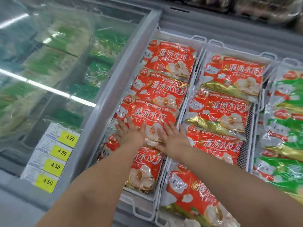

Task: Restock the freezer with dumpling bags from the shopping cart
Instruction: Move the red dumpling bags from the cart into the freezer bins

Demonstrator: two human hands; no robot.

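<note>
My left hand (pixel 129 133) and right hand (pixel 172 142) press flat on a red dumpling bag (pixel 152 114) in the freezer basket (pixel 180 35). My fingers (pixel 129 122) lie straight and spread, gripping nothing.

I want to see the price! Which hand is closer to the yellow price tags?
Left. The left hand lies flat on a red dumpling bag, to the right of the yellow price tags. The right hand lies farther right still, beside the left one.

I see my left hand (pixel 130 134) and right hand (pixel 172 141) side by side on a dumpling bag (pixel 147 115) in the leftmost basket (pixel 141 199) | middle basket (pixel 236 48) right of it, third basket (pixel 288 60) beyond | glass lid (pixel 49 99) with price labels (pixel 54 166) at left.
</note>
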